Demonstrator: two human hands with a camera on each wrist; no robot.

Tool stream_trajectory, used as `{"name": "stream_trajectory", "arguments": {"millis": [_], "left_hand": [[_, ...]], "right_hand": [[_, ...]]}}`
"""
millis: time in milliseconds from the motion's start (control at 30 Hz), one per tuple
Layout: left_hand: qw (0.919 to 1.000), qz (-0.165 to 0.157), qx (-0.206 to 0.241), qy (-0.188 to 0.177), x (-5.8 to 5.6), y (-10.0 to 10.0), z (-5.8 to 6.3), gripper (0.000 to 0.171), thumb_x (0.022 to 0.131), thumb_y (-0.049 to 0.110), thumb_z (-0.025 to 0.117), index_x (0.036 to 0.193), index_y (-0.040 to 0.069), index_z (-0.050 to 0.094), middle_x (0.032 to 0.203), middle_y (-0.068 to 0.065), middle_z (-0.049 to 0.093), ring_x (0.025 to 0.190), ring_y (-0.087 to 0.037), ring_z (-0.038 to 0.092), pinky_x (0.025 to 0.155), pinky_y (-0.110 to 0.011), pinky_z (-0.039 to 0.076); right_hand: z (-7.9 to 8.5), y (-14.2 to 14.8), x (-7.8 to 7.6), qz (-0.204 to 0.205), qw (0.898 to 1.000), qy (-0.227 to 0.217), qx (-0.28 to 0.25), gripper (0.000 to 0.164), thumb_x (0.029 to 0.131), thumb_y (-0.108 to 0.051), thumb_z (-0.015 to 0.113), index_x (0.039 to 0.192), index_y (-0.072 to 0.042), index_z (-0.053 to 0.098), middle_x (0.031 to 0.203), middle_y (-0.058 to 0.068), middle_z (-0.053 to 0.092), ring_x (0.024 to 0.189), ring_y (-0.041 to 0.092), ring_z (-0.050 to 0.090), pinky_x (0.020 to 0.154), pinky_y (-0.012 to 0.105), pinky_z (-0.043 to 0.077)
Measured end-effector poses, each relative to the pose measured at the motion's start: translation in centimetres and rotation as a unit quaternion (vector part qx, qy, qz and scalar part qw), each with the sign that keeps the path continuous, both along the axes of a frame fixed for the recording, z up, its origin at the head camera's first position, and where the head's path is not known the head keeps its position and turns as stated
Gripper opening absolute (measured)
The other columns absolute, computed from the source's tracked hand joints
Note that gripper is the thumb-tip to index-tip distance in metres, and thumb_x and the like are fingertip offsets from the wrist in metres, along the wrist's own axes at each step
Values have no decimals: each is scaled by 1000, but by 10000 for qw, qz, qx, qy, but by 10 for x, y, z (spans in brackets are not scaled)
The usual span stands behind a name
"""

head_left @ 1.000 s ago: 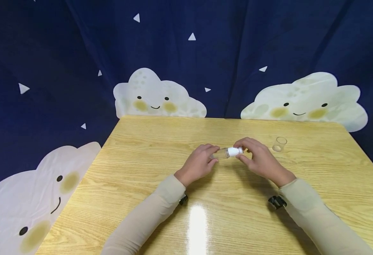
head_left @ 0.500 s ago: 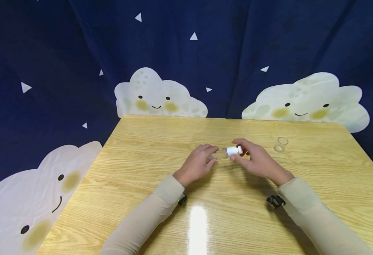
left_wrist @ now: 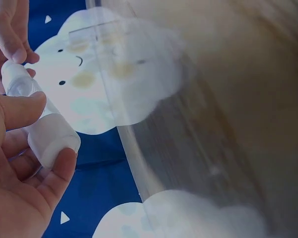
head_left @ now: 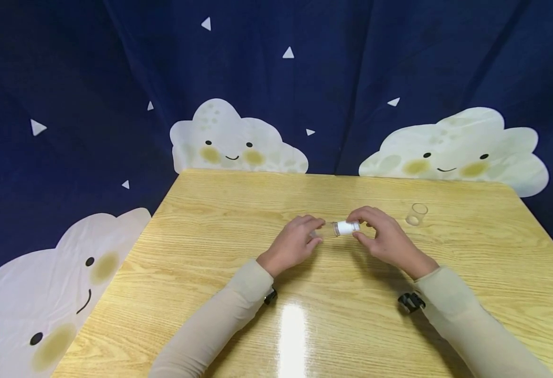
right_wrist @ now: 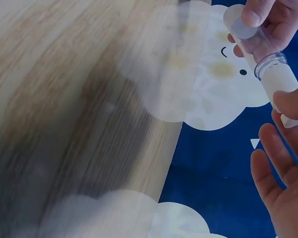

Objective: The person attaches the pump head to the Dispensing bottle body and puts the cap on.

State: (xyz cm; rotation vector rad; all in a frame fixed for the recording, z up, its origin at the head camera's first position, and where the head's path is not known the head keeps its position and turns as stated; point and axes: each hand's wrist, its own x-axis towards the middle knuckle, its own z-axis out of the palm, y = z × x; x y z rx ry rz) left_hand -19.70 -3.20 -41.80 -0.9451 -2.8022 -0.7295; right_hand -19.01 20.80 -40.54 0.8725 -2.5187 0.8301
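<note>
"What's nearest?"

"The left sleeve point(head_left: 215, 320) at seven o'clock and the right sleeve point(head_left: 475, 325) at five. Beyond them, the left hand point(head_left: 289, 245) pinches the clear end of a bottle point(head_left: 340, 228), and the right hand point(head_left: 386, 240) has thumb and fingers curled round its white end."

"How does the bottle lie?"

"Sideways between the hands, over the surface point(head_left: 229, 205), clear end toward nine o'clock, white end toward three."

"And how would it handle?"

"Light, I'd guess, if it's plastic, as it looks. The walls seem stiff, so a modest squeeze should be safe, but that smooth clear body may slip or twist under dry fingers."

"Best hold?"

"Thumb opposite fingers, round the clear body on one side and the white part on the other, leaving the ringed neck free."

"Farther out?"

"A clear cap point(head_left: 416, 215), at two o'clock from the right hand. It looks thin, maybe brittle; I'd take it gently by its sides. Farthest, at twelve, hangs a dark blue curtain point(head_left: 333, 68)."
</note>
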Motion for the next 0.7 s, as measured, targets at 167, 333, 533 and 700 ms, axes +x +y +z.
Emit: {"name": "stream_trajectory", "arguments": {"millis": [167, 333, 533, 700], "left_hand": [[10000, -23, -61, -32, 1, 0, -1, 42, 95, 20, 67, 134, 7, 60, 129, -5, 67, 117, -21, 63, 101, -32, 53], [10000, -21, -83, -28, 2, 0, -1, 41, 95, 19, 67, 134, 8, 60, 129, -6, 66, 117, -21, 63, 102, -32, 52], [9999, -45, -94, -15, 2, 1, 0, 42, 95, 19, 68, 134, 7, 60, 130, -6, 66, 117, -21, 63, 103, -32, 52], [9999, -59, -92, 16, 1, 2, 0, 42, 94, 19, 68, 134, 6, 60, 129, -6, 66, 117, -21, 63, 102, -31, 52]], "right_hand": [[-2, -1, 1, -138, 9998, -124, 109, 30, 83, 2, 76, 104, -16, 66, 107, 0, 69, 90, 12, 60, 71, 30, 51], [-2, -1, 1, -167, 9997, -139, 131, 30, 83, 3, 75, 105, -16, 66, 107, 1, 70, 89, 15, 62, 71, 31, 51], [-2, 0, 2, -230, 9996, -110, 152, 29, 83, 3, 75, 105, -15, 66, 106, 2, 70, 89, 16, 63, 70, 30, 50], [-2, 0, 2, -248, 9995, -120, 137, 29, 83, 3, 75, 105, -15, 67, 106, 2, 70, 88, 16, 63, 70, 30, 50]]}}
